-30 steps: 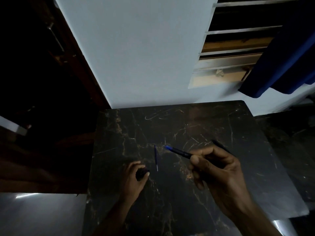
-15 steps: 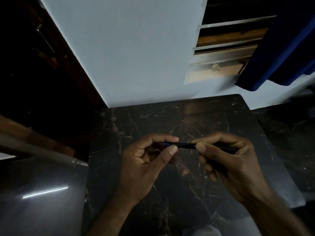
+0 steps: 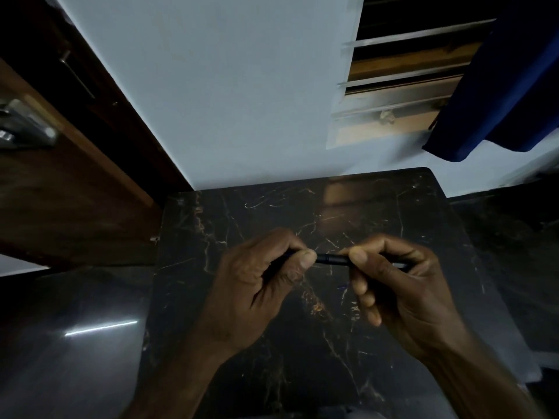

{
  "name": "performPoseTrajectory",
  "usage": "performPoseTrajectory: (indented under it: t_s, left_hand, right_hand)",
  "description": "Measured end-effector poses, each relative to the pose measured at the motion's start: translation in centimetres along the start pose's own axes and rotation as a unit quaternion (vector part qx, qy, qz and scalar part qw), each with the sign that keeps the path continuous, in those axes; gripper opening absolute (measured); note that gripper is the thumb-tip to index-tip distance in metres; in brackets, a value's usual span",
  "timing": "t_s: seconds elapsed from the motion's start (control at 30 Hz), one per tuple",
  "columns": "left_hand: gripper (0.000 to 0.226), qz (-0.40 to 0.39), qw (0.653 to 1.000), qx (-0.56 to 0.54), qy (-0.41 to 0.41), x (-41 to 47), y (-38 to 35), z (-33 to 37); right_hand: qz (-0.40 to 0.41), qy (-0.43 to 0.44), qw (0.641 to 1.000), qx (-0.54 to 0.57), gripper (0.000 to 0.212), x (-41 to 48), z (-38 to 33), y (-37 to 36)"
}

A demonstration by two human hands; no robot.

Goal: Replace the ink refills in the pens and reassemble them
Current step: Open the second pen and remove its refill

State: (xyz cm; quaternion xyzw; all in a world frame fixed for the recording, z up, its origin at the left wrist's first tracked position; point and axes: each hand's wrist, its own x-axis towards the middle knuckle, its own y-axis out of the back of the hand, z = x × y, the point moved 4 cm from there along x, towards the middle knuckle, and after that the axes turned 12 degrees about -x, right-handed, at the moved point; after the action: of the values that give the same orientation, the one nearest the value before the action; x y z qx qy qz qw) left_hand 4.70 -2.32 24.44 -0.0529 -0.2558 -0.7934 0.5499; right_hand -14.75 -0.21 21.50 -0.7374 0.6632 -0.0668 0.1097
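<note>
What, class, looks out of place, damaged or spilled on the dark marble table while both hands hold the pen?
Nothing stands out. The left hand and right hand grip one dark pen level above the marble table. No ink spill shows, though the dim light could hide small marks.

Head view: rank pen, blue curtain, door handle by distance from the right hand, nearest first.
1. pen: held in the right hand, over the dark marble table, with its other end in the left hand.
2. blue curtain: upper right, by the window.
3. door handle: far left, on the wooden door.
</note>
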Motion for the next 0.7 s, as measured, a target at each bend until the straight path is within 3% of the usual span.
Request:
performPoseTrajectory:
  t_s: [0.1, 0.27, 0.4, 0.47, 0.57, 0.7]
  left_hand:
    - [0.031, 0.021, 0.998, -0.053, 0.042, -0.1, -0.8, 0.2]
    - [0.05, 0.088, 0.96, -0.203, 0.173, -1.0, -2.0, -0.5]
    - [0.06, 0.063, 0.951, -0.207, 0.22, -1.0, -1.9, -1.7]
    - [0.05, 0.08, 0.954, -0.201, 0.205, -0.7, -1.8, -1.8]
    - [0.016, 0.109, 0.953, -0.235, 0.155, -0.7, -1.8, -1.5]
    - [0.011, 0.141, 0.972, -0.137, 0.132, -1.3, -1.0, -1.4]
  right_hand:
    - [-0.018, 0.044, 0.998, -0.05, 0.026, 0.5, -1.0, 0.8]
    - [-0.071, 0.145, 0.974, -0.161, 0.013, 1.4, -2.9, 1.4]
    - [-0.076, 0.145, 0.976, -0.142, 0.013, 2.4, -2.4, 1.5]
    - [-0.052, 0.132, 0.984, -0.106, 0.015, 2.8, -1.7, 1.5]
    - [-0.026, 0.102, 0.994, -0.043, 0.021, 3.3, -0.7, 1.5]
    - [-0.025, 0.059, 0.998, 0.014, 0.025, 3.0, 0.4, 1.2]
